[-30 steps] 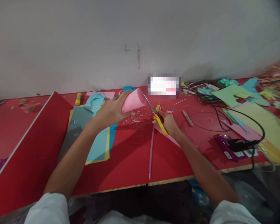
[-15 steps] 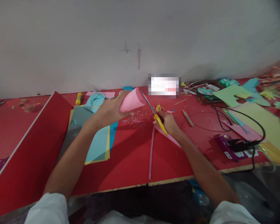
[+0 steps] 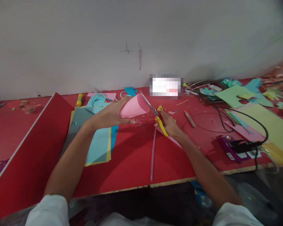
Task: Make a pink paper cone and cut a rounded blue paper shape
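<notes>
We find the left hand (image 3: 109, 114) closed round the narrow end of a pink paper cone (image 3: 135, 106), held just above the desk (image 3: 132, 157) at frame centre. The right hand (image 3: 170, 124) grips yellow-handled scissors (image 3: 157, 115), blades at the cone's open rim. Risk: thin paper may buckle under the grip, letting the blades wander or tear. Cone smooth, pale pink, mouth facing right; trimmings (image 3: 138, 121) lie beneath.

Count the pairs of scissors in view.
1: yellow-handled scissors in the right hand, blades at the pink paper cone held by the left hand. Others may be hidden.
</notes>
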The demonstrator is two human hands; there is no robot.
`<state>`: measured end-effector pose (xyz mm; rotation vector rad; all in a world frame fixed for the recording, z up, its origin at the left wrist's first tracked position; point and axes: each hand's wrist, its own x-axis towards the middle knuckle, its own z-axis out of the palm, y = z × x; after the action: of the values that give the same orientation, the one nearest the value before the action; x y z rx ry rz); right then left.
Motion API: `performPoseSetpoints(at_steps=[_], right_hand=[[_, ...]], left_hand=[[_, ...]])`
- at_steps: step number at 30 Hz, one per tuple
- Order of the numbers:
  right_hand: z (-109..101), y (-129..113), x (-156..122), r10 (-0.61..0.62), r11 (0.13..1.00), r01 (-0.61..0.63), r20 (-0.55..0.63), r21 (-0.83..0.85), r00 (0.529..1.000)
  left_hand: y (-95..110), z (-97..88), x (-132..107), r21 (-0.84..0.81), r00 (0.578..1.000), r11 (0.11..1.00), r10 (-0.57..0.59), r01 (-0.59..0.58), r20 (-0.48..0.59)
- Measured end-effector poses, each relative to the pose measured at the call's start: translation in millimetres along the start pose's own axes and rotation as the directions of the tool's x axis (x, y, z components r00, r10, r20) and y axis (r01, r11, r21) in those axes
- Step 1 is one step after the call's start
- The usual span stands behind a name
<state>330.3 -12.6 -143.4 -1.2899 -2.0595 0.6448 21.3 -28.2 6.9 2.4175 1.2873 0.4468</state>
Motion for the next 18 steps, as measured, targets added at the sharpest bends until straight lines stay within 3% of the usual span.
performPoseSetpoints(at_steps=[11,18], right_hand=[[-2.6,-7.3,1.8,-0.03,0.999,0.03,-0.001,-0.033,1.0],[-7.8,-13.2,2.9,-0.009,0.996,0.009,0.004,-0.089,1.0]], left_hand=[[-8.5,-3.5,-3.7,-0.223,0.993,0.974,0.067,-0.044,0.099],[-10.2,-3.9,-2.5,-0.231,0.99,0.971,0.085,-0.056,0.116]])
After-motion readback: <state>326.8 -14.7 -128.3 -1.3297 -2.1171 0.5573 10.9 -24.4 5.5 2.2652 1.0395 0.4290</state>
